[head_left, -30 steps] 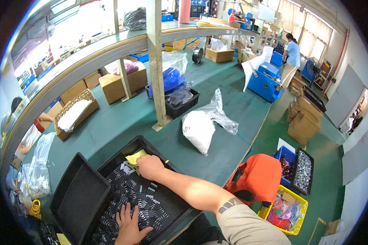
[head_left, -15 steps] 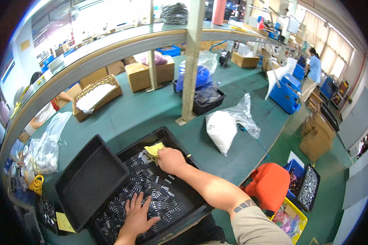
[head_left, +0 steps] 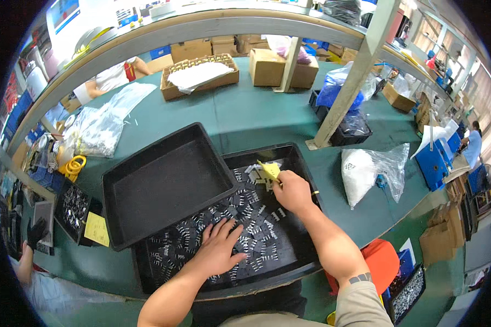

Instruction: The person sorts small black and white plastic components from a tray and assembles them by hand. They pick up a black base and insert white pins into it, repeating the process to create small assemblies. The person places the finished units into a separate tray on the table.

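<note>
Two hands reach into the large black tray (head_left: 290,241) in front of you. Your left hand (head_left: 222,249) lies palm down on the comb-shaped black parts (head_left: 243,201), fingers spread; whether the palm covers anything cannot be told. Your right hand (head_left: 293,192) is closed, pinching a folded yellow paper slip (head_left: 270,170) over the tray's far portion. Note the alignment: the slip lies ahead and to the left of the right knuckles, its long axis slanting from the right fingertips toward far left. The right hand is nearer to it; the left is well apart. The parts lie at mixed angles. A second black tray (head_left: 169,185) overlaps the large one on the left. Beside it, a yellow note (head_left: 96,229) bears marks too small to read. Farther right, a white-filled plastic bag (head_left: 357,174) carries small dark print, likewise illegible.
</note>
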`<state>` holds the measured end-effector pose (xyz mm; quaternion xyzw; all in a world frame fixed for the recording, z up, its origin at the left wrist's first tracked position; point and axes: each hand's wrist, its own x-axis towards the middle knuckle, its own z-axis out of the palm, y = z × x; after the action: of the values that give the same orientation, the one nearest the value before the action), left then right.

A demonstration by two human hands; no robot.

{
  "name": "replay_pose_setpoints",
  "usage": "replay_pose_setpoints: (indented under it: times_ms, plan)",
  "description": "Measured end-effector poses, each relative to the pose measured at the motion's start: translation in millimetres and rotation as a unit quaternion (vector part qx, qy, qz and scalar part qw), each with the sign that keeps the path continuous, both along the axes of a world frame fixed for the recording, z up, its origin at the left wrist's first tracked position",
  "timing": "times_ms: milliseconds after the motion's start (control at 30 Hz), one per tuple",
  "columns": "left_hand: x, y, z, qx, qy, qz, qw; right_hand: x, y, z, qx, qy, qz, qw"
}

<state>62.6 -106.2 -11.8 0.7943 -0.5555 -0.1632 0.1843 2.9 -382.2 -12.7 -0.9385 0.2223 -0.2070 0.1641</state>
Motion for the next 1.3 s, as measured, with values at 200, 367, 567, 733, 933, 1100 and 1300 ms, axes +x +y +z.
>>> replay_pose_setpoints:
  times_ms: [200,367,567,733,933,1100,1300]
  plan:
    - [-2,-5,11,-0.106,0.155,0.096,0.977,-28,52,22,0.077,0.064,0.107,0.989]
    - [-9,-14,10,-0.148,0.309,0.057,0.938,-64,98,19,0.411,0.074,0.162,0.894]
    - [-11,-14,-4,-0.151,0.334,0.096,0.925,-80,83,42,0.36,0.09,0.24,0.897]
    - [-9,-8,3,-0.146,0.362,0.154,0.908,-92,-23,27,0.034,-0.133,-0.051,0.989]
    - [-14,-14,2,-0.121,0.369,0.139,0.911,-115,-69,-19,0.615,-0.08,-0.053,0.783]
    - [-10,-12,4,-0.125,0.367,0.148,0.91,-111,-61,-12,0.639,-0.126,-0.093,0.753]
    - [-11,-14,7,-0.13,0.367,0.14,0.91,-115,-64,-28,0.592,-0.182,-0.119,0.776]
